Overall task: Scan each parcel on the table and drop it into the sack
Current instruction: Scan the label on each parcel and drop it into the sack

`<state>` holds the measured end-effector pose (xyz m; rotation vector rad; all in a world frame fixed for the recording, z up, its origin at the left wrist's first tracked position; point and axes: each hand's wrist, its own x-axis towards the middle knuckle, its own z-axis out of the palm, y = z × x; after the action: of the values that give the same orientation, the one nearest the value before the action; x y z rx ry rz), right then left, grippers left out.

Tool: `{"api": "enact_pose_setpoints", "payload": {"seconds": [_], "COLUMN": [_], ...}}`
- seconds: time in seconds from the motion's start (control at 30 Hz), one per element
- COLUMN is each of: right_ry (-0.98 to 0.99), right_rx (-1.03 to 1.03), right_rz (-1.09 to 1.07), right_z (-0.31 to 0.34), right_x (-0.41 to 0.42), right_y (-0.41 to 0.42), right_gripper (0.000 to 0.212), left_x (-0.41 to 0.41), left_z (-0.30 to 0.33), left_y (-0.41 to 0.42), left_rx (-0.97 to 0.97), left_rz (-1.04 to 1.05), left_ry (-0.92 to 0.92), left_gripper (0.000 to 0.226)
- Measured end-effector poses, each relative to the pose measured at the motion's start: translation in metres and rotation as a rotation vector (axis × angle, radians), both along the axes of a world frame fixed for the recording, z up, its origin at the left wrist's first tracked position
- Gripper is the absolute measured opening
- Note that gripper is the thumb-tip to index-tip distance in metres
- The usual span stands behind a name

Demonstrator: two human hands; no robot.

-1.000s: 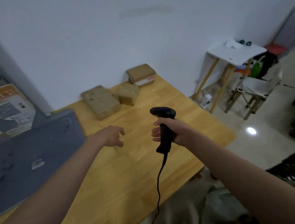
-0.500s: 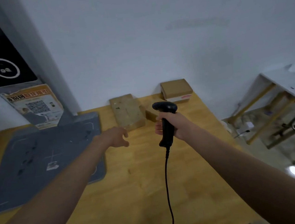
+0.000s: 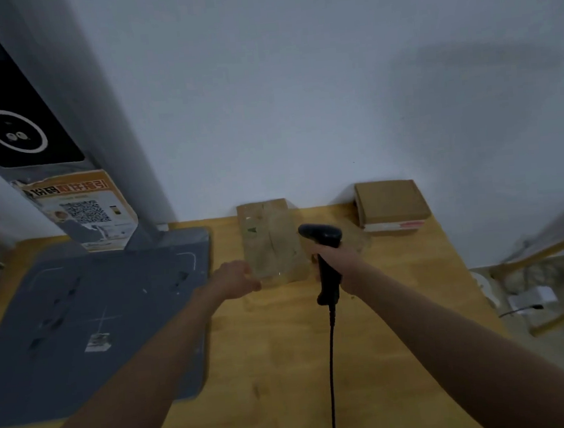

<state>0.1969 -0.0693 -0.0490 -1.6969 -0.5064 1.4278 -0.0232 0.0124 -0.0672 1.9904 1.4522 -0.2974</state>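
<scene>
With our right hand [image 3: 341, 260] gripping the scanner [image 3: 325, 261], our loosely curled, empty left hand [image 3: 237, 279] reached the nearest parcel [image 3: 271, 240]; next we needed to grasp and scan it.

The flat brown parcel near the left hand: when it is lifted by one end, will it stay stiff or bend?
The flat brown parcel looks wrinkled and soft-wrapped, so it may sag somewhat. It lies flat and wide on the table, so it is unlikely to roll. Its wrapping seems glossy, perhaps slightly slippery for the left hand.

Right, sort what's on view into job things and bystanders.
Job: scanner in the right hand; left hand at the long parcel; box.
Bystanders: grey mat, QR poster, wooden table.
</scene>
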Motion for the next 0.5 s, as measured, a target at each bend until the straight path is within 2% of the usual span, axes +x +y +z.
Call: {"api": "enact_pose_setpoints", "payload": {"seconds": [0.13, 0.2, 0.33, 0.43, 0.5], "right_ry": [-0.026, 0.010, 0.036, 0.035, 0.054], "right_rx": [0.005, -0.008, -0.065, -0.082, -0.090], "right_rz": [0.046, 0.047, 0.058, 0.084, 0.091], "right_z": [-0.043, -0.064, -0.089, -0.104, -0.112], "right_x": [-0.002, -0.003, -0.004, -0.001, -0.001], "right_y": [0.017, 0.026, 0.039, 0.045, 0.047], "right_gripper": [0.034, 0.034, 0.017, 0.028, 0.037], "left_x": [0.003, 0.006, 0.010, 0.013, 0.016], "left_z": [-0.039, -0.059, -0.091, -0.107, -0.111], "left_y": [0.021, 0.024, 0.023, 0.028, 0.028], "left_rx": [-0.134, -0.224, -0.382, -0.441, -0.481], "left_rz": [0.212, 0.339, 0.547, 0.690, 0.752], "left_ry": [-0.111, -0.180, -0.355, -0.511, -0.637], "left_gripper": [0.078, 0.086, 0.097, 0.103, 0.092]}}
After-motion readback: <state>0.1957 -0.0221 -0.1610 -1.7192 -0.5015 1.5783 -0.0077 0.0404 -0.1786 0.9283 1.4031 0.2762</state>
